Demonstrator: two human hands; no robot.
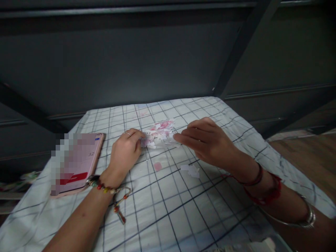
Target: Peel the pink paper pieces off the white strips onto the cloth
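Note:
A patch of pink-and-white paper scraps lies on the checked cloth between my hands. My left hand rests at its left edge, fingers curled and closed against the paper there. On the other side, my right hand is closed in a pinch, its fingertips at the right edge of the patch. Whatever sits between those fingertips is too small to make out. Nearer to me lie a small pink piece and some loose white scraps, apart from the patch.
The checked cloth covers the work surface. A phone in a pink case lies left of my left wrist, its screen lit and partly blurred out. Dark panels rise behind the far edge. Wooden floor shows at right.

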